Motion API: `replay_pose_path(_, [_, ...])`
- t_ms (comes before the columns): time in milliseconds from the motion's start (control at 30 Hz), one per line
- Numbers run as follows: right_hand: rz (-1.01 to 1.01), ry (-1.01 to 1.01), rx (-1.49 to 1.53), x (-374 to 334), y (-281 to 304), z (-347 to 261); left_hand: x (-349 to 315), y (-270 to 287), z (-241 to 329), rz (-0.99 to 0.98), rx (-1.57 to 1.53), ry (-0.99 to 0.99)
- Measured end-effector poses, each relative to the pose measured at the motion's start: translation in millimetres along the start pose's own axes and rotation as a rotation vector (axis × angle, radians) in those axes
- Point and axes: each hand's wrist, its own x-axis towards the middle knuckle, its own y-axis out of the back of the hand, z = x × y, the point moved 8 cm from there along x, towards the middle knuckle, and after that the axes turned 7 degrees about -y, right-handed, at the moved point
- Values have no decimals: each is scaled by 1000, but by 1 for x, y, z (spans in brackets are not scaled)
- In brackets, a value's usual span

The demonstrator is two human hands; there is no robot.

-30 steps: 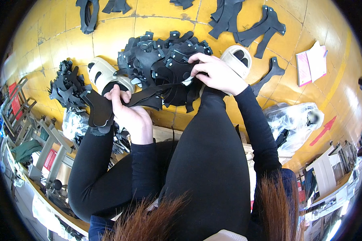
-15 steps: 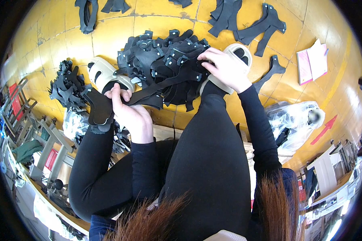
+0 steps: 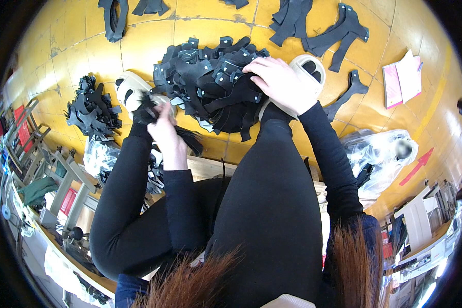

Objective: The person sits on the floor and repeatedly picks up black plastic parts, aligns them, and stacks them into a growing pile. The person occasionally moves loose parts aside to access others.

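Observation:
A heap of black cut fabric pieces (image 3: 205, 77), many with small pale tags, lies on the floor between my feet. On the heap's right edge rests my right hand (image 3: 280, 84), its fingers apart and touching the top pieces. To the left of the heap, my left hand (image 3: 166, 133) is closed around a bunch of black fabric pieces (image 3: 189, 140). Both ends of the bunch stick out past the hand and are smeared by motion, so I cannot tell how many pieces it has.
A smaller pile of black pieces (image 3: 92, 110) lies at the left by a clear plastic bag (image 3: 98, 156). More black pieces (image 3: 344, 31) lie at the far side. At the right are a pink pad with paper (image 3: 393, 84) and a stuffed plastic bag (image 3: 382, 156).
My left hand has turned over and swung its bunch off the heap's left side. The long pieces no longer lie flat across the heap's front. My right hand has shifted slightly left.

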Motion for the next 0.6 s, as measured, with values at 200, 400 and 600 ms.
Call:
replay_pose_path(200, [-6,1,0,-1,-1,-1,1,-2,-79,-18,-42,365])
replay_pose_path(400, [-16,-20,36,-4,6,-6,0,-1,-75,133,-131,410])
replay_pose_path(600, [-107,40,383,7,7,-29,-72,-39,0,156,-119,212])
